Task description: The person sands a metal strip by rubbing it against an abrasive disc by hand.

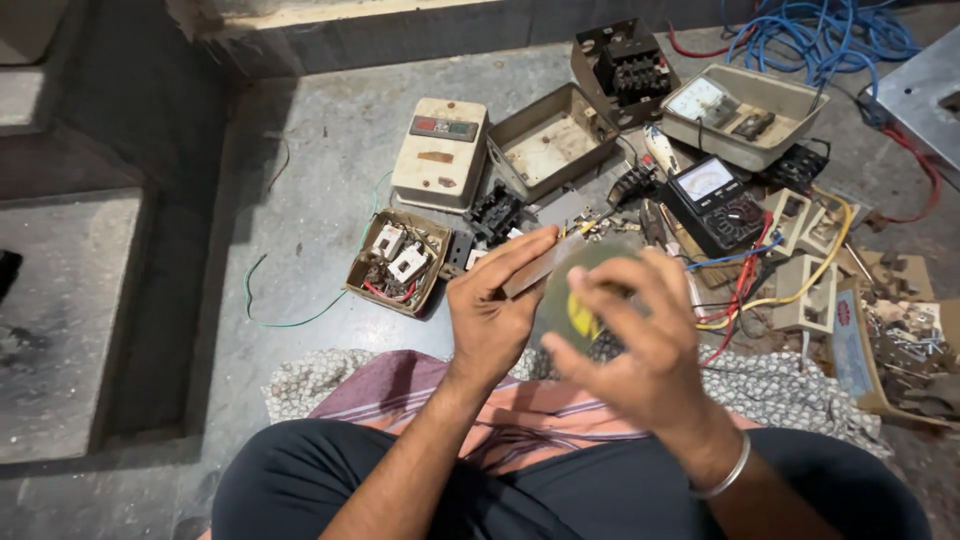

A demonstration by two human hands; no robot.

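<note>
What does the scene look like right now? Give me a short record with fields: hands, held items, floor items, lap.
left hand: grips a flat brownish strip
right hand: blurred, fingers over a dark green pad
floor ahead: analog multimeter, cream starter box, open metal box, small carton of switch parts
far right: blue wire coil
lap: patterned cloth
wrist: metal bangle on the right

Black analog multimeter (pixel 714 203) right; cream switch box (pixel 440 153) beside open empty casing (pixel 550 141); blue wire coil (pixel 820 35) far corner.
</note>
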